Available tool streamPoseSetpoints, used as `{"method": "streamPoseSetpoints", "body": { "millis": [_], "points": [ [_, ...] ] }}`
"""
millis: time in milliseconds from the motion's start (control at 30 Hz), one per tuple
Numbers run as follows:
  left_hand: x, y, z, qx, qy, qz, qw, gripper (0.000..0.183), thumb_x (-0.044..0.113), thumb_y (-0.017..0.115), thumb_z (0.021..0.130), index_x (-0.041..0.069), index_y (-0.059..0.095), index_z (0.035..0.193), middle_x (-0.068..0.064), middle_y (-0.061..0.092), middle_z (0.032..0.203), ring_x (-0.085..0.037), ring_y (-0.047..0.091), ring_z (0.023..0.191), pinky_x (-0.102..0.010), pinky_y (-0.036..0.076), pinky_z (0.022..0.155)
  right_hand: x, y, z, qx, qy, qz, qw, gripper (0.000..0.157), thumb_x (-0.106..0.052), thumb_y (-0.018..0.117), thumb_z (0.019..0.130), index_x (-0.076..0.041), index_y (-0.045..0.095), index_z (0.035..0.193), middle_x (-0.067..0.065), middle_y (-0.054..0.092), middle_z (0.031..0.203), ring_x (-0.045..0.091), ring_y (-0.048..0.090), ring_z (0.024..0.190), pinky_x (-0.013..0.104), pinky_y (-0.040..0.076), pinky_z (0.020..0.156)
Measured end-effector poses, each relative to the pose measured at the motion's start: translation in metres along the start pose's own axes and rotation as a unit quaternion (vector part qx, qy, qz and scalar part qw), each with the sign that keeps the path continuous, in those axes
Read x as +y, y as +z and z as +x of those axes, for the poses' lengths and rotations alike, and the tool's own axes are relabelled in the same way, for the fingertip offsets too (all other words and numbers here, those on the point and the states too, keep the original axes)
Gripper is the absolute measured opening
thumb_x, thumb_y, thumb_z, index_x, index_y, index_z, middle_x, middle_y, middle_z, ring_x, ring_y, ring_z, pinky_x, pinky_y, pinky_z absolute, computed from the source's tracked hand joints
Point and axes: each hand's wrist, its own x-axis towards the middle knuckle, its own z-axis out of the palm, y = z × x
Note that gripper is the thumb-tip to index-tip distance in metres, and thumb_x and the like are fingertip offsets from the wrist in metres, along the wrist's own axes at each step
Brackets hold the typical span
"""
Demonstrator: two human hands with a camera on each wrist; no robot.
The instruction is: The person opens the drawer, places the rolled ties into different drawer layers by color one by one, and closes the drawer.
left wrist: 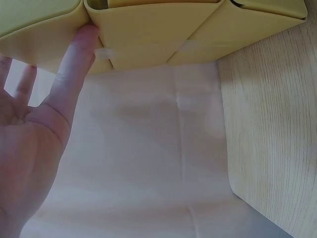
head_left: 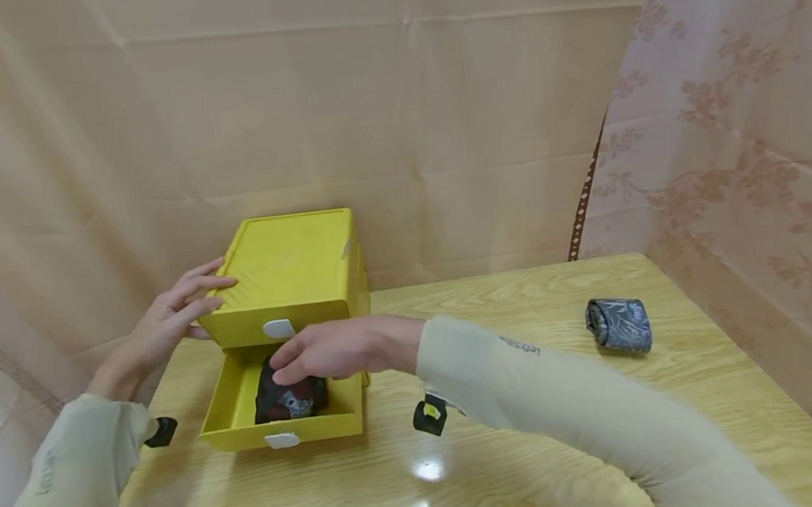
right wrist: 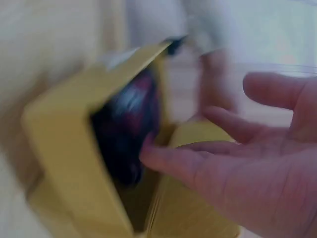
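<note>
A yellow two-drawer box point(head_left: 287, 253) stands on the table with its lower drawer point(head_left: 333, 426) pulled out. Inside that drawer lies a dark folded cloth point(head_left: 283, 407) with a red and grey print. My right hand point(head_left: 342, 349) is over the drawer, its fingers extended and thumb apart; in the right wrist view one fingertip point(right wrist: 148, 151) overlaps the cloth's edge. With fingers spread, my left hand point(head_left: 162, 323) rests on the left side and top edge of the box, its thumb point(left wrist: 81, 54) against the side wall.
A rolled cloth point(head_left: 620, 326) with a grey-blue leaf pattern lies at the right on the wooden table point(head_left: 501, 434). Beige curtain point(head_left: 440, 127) hangs behind the table, and a flowered curtain point(head_left: 755, 147) covers the right side. The upper drawer point(head_left: 243, 329) is closed.
</note>
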Motion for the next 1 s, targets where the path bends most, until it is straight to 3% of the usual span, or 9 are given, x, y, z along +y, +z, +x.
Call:
{"method": "streamPoseSetpoints", "body": {
  "millis": [67,167,333,500,667,733,900,1000],
  "points": [
    [-0.001,0.0,-0.001,-0.001,0.009,-0.006,0.9999,0.034,0.02,0.047,0.101,0.011,0.052,0.133,0.005,0.021,0.155,-0.006,0.035,0.124,-0.035,0.055,0.067,-0.001,0.005,-0.013,-0.011,-0.053,0.013,0.998,0.041,-0.034,0.055,0.096,-0.022,0.053,0.135,-0.013,0.052,0.133,0.006,0.045,0.122,0.035,0.035,0.103],
    [-0.002,-0.001,-0.001,-0.008,0.022,-0.008,0.9997,0.034,0.018,0.046,0.101,0.01,0.051,0.134,0.003,0.02,0.155,-0.006,0.036,0.125,-0.035,0.054,0.068,0.004,0.018,-0.028,-0.036,-0.116,0.078,0.99,0.037,-0.029,0.052,0.099,-0.02,0.053,0.134,-0.014,0.055,0.127,0.003,0.05,0.115,0.029,0.042,0.095],
    [-0.001,0.0,-0.001,-0.017,0.028,-0.014,0.9994,0.034,0.016,0.045,0.102,0.01,0.05,0.135,0.002,0.018,0.156,-0.005,0.034,0.126,-0.034,0.054,0.068,0.021,0.049,-0.035,-0.076,-0.144,0.213,0.963,0.034,-0.022,0.044,0.102,-0.012,0.049,0.134,-0.005,0.059,0.124,0.008,0.057,0.109,0.029,0.049,0.086],
    [0.001,0.002,-0.001,-0.014,0.026,-0.023,0.9993,0.034,0.016,0.045,0.102,0.008,0.051,0.134,0.001,0.018,0.156,-0.004,0.036,0.124,-0.035,0.055,0.067,0.043,0.081,-0.028,-0.117,-0.14,0.33,0.926,0.038,-0.026,0.035,0.105,-0.006,0.044,0.137,0.011,0.055,0.133,0.02,0.056,0.115,0.037,0.048,0.09],
    [-0.002,0.005,-0.001,-0.015,0.028,-0.032,0.999,0.033,0.016,0.046,0.101,0.007,0.051,0.133,0.0,0.018,0.156,-0.003,0.037,0.123,-0.035,0.055,0.068,0.064,0.116,-0.019,-0.147,-0.053,0.485,0.86,0.045,-0.043,0.044,0.1,-0.012,0.047,0.132,0.012,0.056,0.13,0.027,0.052,0.119,0.044,0.037,0.102],
    [-0.003,0.006,0.0,-0.015,0.028,-0.033,0.999,0.034,0.016,0.046,0.101,0.007,0.051,0.133,0.0,0.018,0.156,-0.003,0.038,0.123,-0.035,0.055,0.068,0.07,0.126,-0.015,-0.147,-0.028,0.522,0.84,0.05,-0.05,0.047,0.096,-0.014,0.045,0.131,0.011,0.056,0.13,0.028,0.051,0.121,0.045,0.033,0.105],
    [-0.003,0.005,-0.001,-0.004,0.025,-0.022,0.9995,0.034,0.018,0.046,0.102,0.008,0.051,0.133,0.002,0.019,0.155,-0.004,0.037,0.123,-0.034,0.055,0.068,0.08,0.135,0.002,-0.129,-0.04,0.547,0.826,0.063,-0.056,0.047,0.094,-0.009,0.037,0.134,0.015,0.056,0.129,0.032,0.048,0.123,0.047,0.03,0.106],
    [-0.003,0.004,-0.001,-0.003,0.026,-0.016,0.9995,0.034,0.018,0.045,0.102,0.009,0.051,0.134,0.002,0.019,0.156,-0.004,0.037,0.123,-0.034,0.055,0.067,0.084,0.137,0.01,-0.108,-0.043,0.581,0.806,0.064,-0.054,0.049,0.094,-0.006,0.037,0.134,0.015,0.057,0.126,0.035,0.049,0.122,0.049,0.031,0.106]
  ]
}}
